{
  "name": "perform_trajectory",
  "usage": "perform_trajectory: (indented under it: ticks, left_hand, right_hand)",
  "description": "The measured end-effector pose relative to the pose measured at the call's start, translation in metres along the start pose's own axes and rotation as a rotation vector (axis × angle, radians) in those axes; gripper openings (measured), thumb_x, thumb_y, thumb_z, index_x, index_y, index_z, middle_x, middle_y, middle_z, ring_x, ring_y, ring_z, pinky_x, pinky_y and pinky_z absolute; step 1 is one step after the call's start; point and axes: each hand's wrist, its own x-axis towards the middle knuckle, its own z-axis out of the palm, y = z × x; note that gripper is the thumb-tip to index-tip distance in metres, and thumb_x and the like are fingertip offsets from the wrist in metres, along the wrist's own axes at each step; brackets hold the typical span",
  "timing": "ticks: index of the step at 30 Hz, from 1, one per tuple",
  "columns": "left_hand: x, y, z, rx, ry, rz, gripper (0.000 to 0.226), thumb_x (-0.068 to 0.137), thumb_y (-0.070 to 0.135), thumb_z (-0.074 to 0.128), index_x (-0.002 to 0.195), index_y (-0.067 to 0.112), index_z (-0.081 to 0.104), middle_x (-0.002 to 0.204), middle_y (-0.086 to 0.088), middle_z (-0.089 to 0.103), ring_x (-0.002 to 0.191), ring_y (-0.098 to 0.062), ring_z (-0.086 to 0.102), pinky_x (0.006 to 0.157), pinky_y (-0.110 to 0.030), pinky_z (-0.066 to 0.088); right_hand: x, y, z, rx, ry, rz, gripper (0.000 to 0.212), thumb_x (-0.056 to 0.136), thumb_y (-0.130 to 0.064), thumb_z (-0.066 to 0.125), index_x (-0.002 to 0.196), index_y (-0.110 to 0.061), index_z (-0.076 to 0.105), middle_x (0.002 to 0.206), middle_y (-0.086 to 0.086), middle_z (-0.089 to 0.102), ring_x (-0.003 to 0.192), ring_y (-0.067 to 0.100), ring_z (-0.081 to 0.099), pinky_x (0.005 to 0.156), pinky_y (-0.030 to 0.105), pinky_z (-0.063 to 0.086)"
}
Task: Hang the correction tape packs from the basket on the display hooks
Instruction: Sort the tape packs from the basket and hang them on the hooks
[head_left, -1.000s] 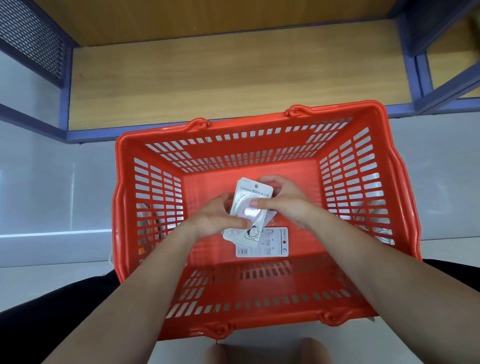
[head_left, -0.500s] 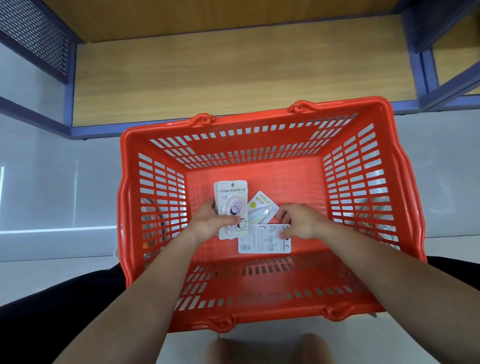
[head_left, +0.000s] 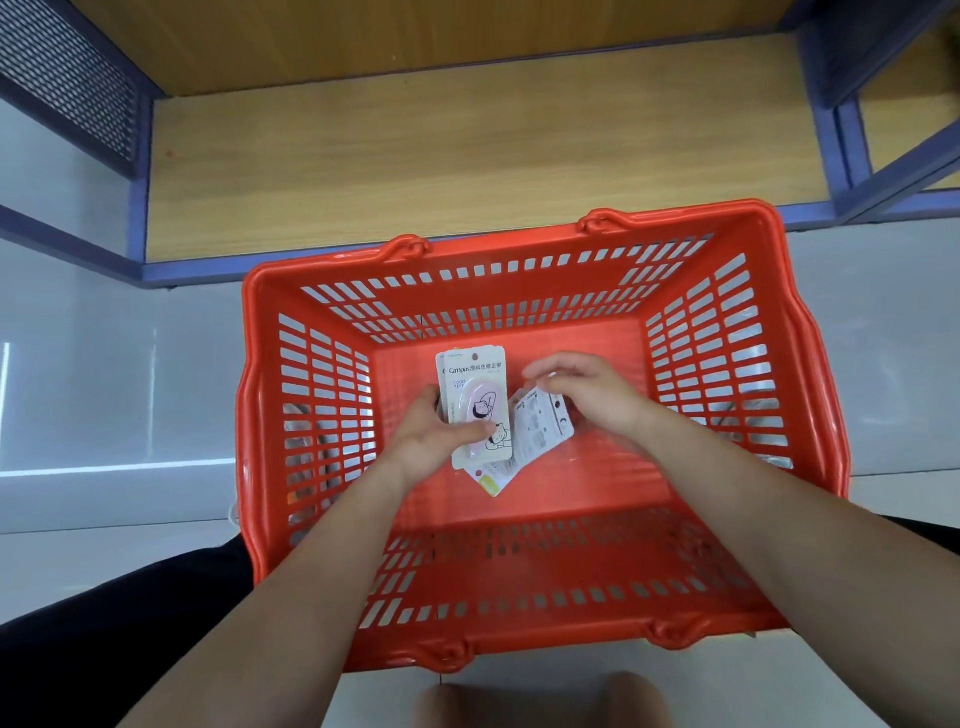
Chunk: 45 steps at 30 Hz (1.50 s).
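Red slotted plastic forms the one basket (head_left: 519, 613), set before a wooden shelf (head_left: 467, 156). Three flat card packs show inside it. The left hand (head_left: 431, 436) grips the pink pack (head_left: 472, 395), white card with an oval dispenser and a cartoon figure. The right hand (head_left: 587, 395) pinches the tilted second pack (head_left: 540, 431), printed back up. The yellow-cornered third pack (head_left: 491, 482) lies beneath.

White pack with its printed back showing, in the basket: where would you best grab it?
By its flat top edge, from above on the right, where the right hand pinches the white pack. Its left side is tucked behind the pink pack in the left hand.
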Motion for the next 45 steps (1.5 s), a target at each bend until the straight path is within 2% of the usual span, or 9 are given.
perform_trajectory:
  ticks: [3, 8, 14, 19, 23, 26, 34, 40, 45]
  left_hand:
    - [-0.002, 0.008, 0.001, -0.047, 0.017, 0.027, 0.055, 0.078, 0.013, 0.087, 0.124, 0.016, 0.057, 0.111, 0.002, 0.074, 0.096, -0.009, 0.073, 0.08, -0.028, 0.059]
    - [-0.003, 0.014, -0.004, -0.096, 0.081, 0.049, 0.052, 0.08, 0.011, 0.086, 0.122, 0.015, 0.056, 0.11, 0.003, 0.075, 0.09, -0.005, 0.074, 0.069, -0.017, 0.057]
    - [-0.001, 0.009, -0.008, -0.153, 0.148, 0.059, 0.054, 0.08, 0.007, 0.085, 0.125, 0.011, 0.054, 0.113, -0.001, 0.074, 0.098, -0.015, 0.074, 0.074, -0.024, 0.061]
    - [0.004, 0.005, 0.001, -0.173, 0.125, 0.069, 0.056, 0.081, 0.013, 0.085, 0.128, 0.009, 0.055, 0.117, -0.003, 0.074, 0.105, -0.018, 0.073, 0.086, -0.037, 0.061]
    - [0.003, 0.007, 0.013, -0.138, 0.106, 0.071, 0.054, 0.081, 0.003, 0.083, 0.126, 0.003, 0.053, 0.111, -0.005, 0.074, 0.092, -0.011, 0.074, 0.071, -0.023, 0.06]
    - [-0.003, 0.01, 0.014, -0.119, 0.119, 0.074, 0.053, 0.081, 0.002, 0.083, 0.126, 0.002, 0.054, 0.109, -0.004, 0.074, 0.086, -0.007, 0.073, 0.066, -0.018, 0.057]
    - [-0.057, 0.064, 0.001, -0.083, 0.108, 0.188, 0.045, 0.082, 0.006, 0.083, 0.12, 0.007, 0.059, 0.107, -0.003, 0.076, 0.08, -0.003, 0.075, 0.064, -0.016, 0.056]
    - [-0.138, 0.122, -0.016, -0.092, 0.087, 0.309, 0.051, 0.07, 0.017, 0.09, 0.115, 0.009, 0.067, 0.106, -0.008, 0.079, 0.099, -0.028, 0.076, 0.093, -0.049, 0.059]
    - [-0.213, 0.175, -0.03, -0.059, 0.115, 0.464, 0.04, 0.08, 0.018, 0.086, 0.115, 0.018, 0.067, 0.103, 0.003, 0.08, 0.091, -0.016, 0.077, 0.079, -0.029, 0.062]
  right_hand:
    - [-0.004, -0.014, 0.003, 0.153, -0.021, 0.038, 0.023, 0.098, -0.001, 0.052, 0.098, -0.01, 0.073, 0.097, 0.005, 0.073, 0.076, 0.018, 0.067, 0.055, 0.027, 0.055]
    - [-0.002, -0.018, -0.002, 0.365, -0.057, 0.01, 0.023, 0.096, 0.008, 0.051, 0.1, -0.005, 0.07, 0.098, 0.012, 0.069, 0.078, 0.023, 0.067, 0.073, 0.032, 0.062]
    - [0.009, -0.005, -0.001, -0.065, 0.122, -0.131, 0.016, 0.086, 0.0, 0.076, 0.091, -0.015, 0.073, 0.091, 0.002, 0.073, 0.083, 0.012, 0.067, 0.079, 0.026, 0.055]
    - [0.019, 0.012, 0.004, -0.153, 0.151, -0.095, 0.006, 0.093, -0.012, 0.071, 0.091, -0.017, 0.074, 0.094, 0.007, 0.078, 0.088, 0.021, 0.071, 0.09, 0.045, 0.054]
    - [0.017, 0.022, 0.007, -0.13, 0.049, -0.015, 0.045, 0.073, -0.004, 0.085, 0.11, -0.02, 0.065, 0.104, 0.002, 0.077, 0.099, 0.02, 0.073, 0.094, 0.049, 0.057]
    - [0.015, 0.022, 0.008, -0.129, 0.096, -0.018, 0.051, 0.074, 0.001, 0.083, 0.116, -0.018, 0.06, 0.11, 0.006, 0.074, 0.104, 0.024, 0.071, 0.095, 0.05, 0.056]
    - [-0.035, -0.065, -0.019, -0.085, 0.119, -0.17, 0.009, 0.088, -0.002, 0.069, 0.095, -0.007, 0.069, 0.096, 0.013, 0.073, 0.087, 0.024, 0.065, 0.077, 0.035, 0.046]
    - [-0.107, -0.135, -0.027, -0.044, 0.093, -0.344, 0.012, 0.095, -0.009, 0.07, 0.104, -0.001, 0.071, 0.104, 0.019, 0.076, 0.091, 0.024, 0.068, 0.083, 0.039, 0.049]
    - [-0.174, -0.188, -0.033, -0.053, 0.155, -0.442, 0.02, 0.098, -0.029, 0.067, 0.094, -0.01, 0.07, 0.084, 0.008, 0.074, 0.079, 0.02, 0.064, 0.076, 0.037, 0.046]
